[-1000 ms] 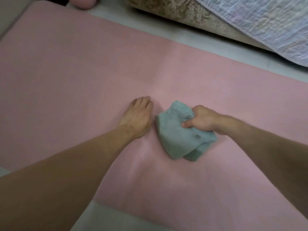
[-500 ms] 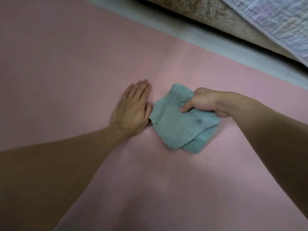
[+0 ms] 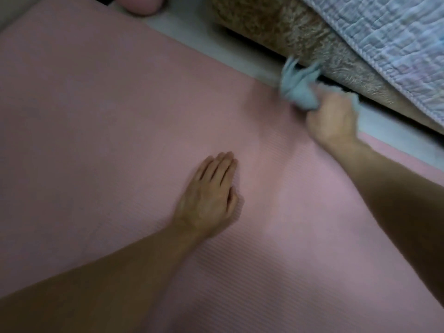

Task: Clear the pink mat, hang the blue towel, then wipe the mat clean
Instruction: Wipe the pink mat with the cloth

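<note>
The pink mat (image 3: 101, 121) covers most of the floor in view. My left hand (image 3: 209, 195) lies flat on it near the middle, fingers straight and together. My right hand (image 3: 332, 118) is at the mat's far edge, gripping a bunched light-blue cloth (image 3: 298, 85). The cloth is blurred and sticks out past the mat edge, toward the gap under the bed. A bit of white fluff (image 3: 336, 90) shows just behind my right hand.
A bed with a brown patterned side (image 3: 295, 32) and a pale blue quilt (image 3: 389, 37) runs along the top right. A strip of grey floor (image 3: 216, 51) separates it from the mat. A pink rounded object (image 3: 141, 6) sits at the top edge.
My right hand has swept the cloth from beside my left hand up and right to the mat's far edge. The cloth went from folded flat to bunched. My left hand stays pressed on the mat.
</note>
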Motion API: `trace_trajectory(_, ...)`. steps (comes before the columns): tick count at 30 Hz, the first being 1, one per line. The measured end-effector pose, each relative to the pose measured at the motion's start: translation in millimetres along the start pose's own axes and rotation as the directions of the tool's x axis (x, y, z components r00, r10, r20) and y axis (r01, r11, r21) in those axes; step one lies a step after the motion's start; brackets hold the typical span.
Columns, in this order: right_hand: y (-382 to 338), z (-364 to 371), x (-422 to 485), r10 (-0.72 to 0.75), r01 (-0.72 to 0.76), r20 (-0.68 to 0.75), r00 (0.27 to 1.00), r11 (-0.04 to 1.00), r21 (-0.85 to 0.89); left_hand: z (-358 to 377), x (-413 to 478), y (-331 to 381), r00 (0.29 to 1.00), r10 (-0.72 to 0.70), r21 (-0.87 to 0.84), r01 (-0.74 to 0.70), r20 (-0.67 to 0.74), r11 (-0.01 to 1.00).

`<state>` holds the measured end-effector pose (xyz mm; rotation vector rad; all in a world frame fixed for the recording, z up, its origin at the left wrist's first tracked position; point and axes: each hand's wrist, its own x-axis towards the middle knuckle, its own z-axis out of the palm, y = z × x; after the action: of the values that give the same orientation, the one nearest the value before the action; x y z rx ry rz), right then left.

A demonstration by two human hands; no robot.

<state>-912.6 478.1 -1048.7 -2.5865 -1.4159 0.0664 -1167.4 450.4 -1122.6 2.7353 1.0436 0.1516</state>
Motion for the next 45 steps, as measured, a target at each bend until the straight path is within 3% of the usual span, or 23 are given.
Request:
trace_trajectory(2,1,29,-13,0.018,-0.017,0.240,0.971,1.000,-0.005,0,-1,0,1.000,-0.003,0.006,0.003,-0.010,1.000)
trace_trajectory(3,3,38,-16,0.034,-0.033,0.275,0.961,0.999,-0.009,0,-1,0,1.000,-0.004,0.008,0.004,-0.008,1.000)
trace_trajectory(13,-1,19,-41,-0.028,0.028,0.331,0.943,1.000,0.006,1,-1,1,0.999,-0.013,0.006,0.014,-0.029,1.000)
trace_trajectory(19,-12,35,-136,-0.220,0.213,0.247,0.944,0.975,0.056,1,-3,2,0.999,-0.017,0.007,0.017,-0.049,1.000)
trace_trajectory(28,-38,45,-269,-0.295,0.275,0.193,0.936,0.954,0.124,3,-3,-3,0.999,0.042,0.023,-0.041,-0.032,0.999)
trace_trajectory(38,-39,39,-266,-0.354,0.379,0.246,0.902,0.923,-0.061,0,-14,1,0.999,0.045,-0.050,-0.045,0.002,0.998)
trace_trajectory(45,-43,29,-268,-0.311,0.336,0.343,0.886,0.942,-0.015,-6,-93,5,0.996,0.054,-0.072,-0.059,-0.067,0.996)
